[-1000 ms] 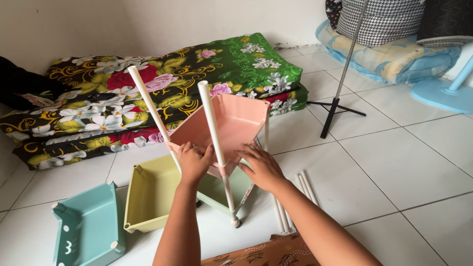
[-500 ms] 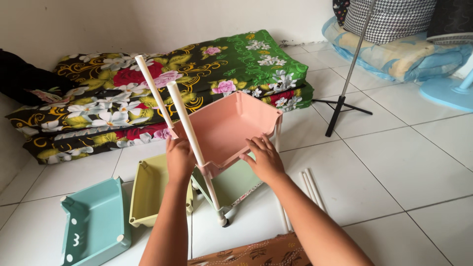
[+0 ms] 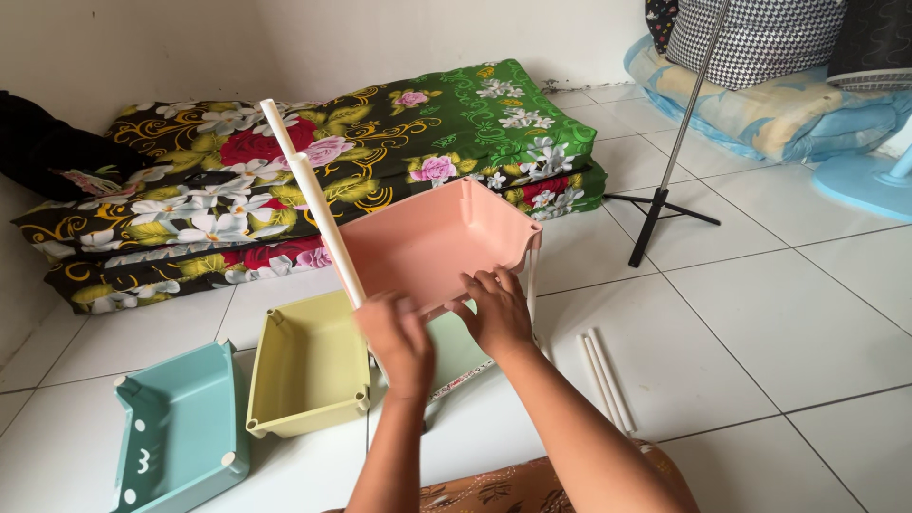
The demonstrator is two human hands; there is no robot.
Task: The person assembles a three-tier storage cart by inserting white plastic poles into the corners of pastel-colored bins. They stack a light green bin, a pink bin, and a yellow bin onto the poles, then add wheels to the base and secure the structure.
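left hand (image 3: 399, 344) blurry, can't tell its grip, at the pink bin's front edge | right hand (image 3: 494, 309) open, fingers flat on pink bin (image 3: 437, 242) | bin tilted on white poles (image 3: 313, 199) over green bin (image 3: 456, 347) | yellow bin (image 3: 309, 366), blue bin (image 3: 180, 432) on floor left | floral mattress (image 3: 313, 161) behind

The tiled floor (image 3: 760, 313) carried a blue bin (image 3: 176, 432), yellow bin (image 3: 309, 366), white tubes (image 3: 606, 380), and far floral mattresses (image 3: 313, 180).

Both forearms reach forward; left hand (image 3: 401, 344) blurred, right hand (image 3: 496, 312) fingers spread flat.
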